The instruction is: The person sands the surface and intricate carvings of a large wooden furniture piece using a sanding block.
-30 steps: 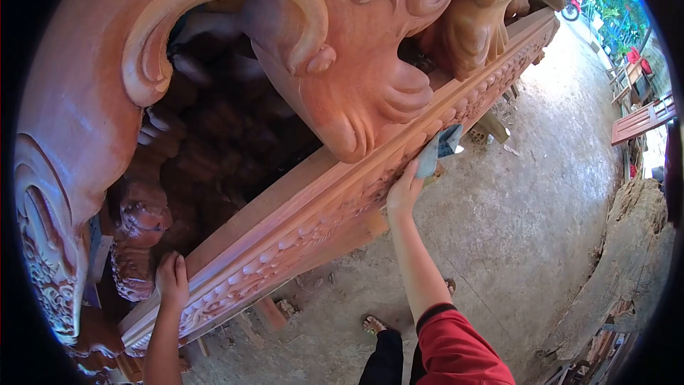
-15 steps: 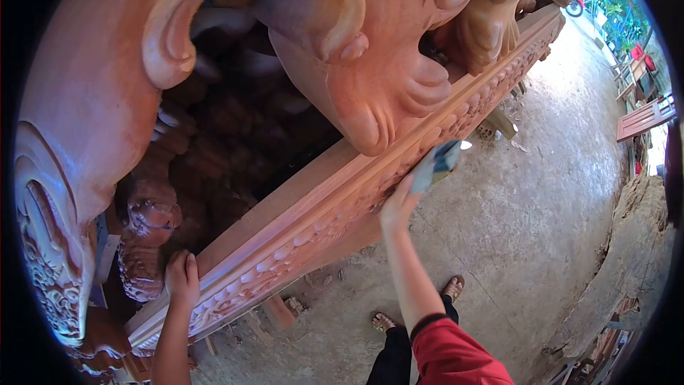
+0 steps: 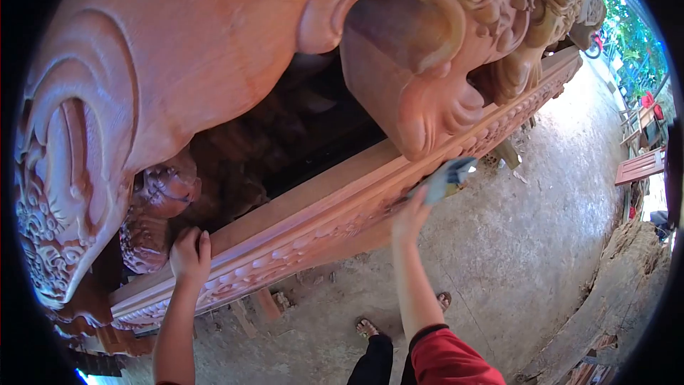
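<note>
1. Along the carved rail (image 3: pixel 324 208), our right hand (image 3: pixel 410 219) grasps a blurred blue-grey sheet (image 3: pixel 447 177), perhaps abrasive cloth.
2. It looks light and pliable, best pinched by its near edge.
3. Our left hand (image 3: pixel 191 255) still grips the rail; the carved scroll (image 3: pixel 206 50) now fills more of our view.
</note>
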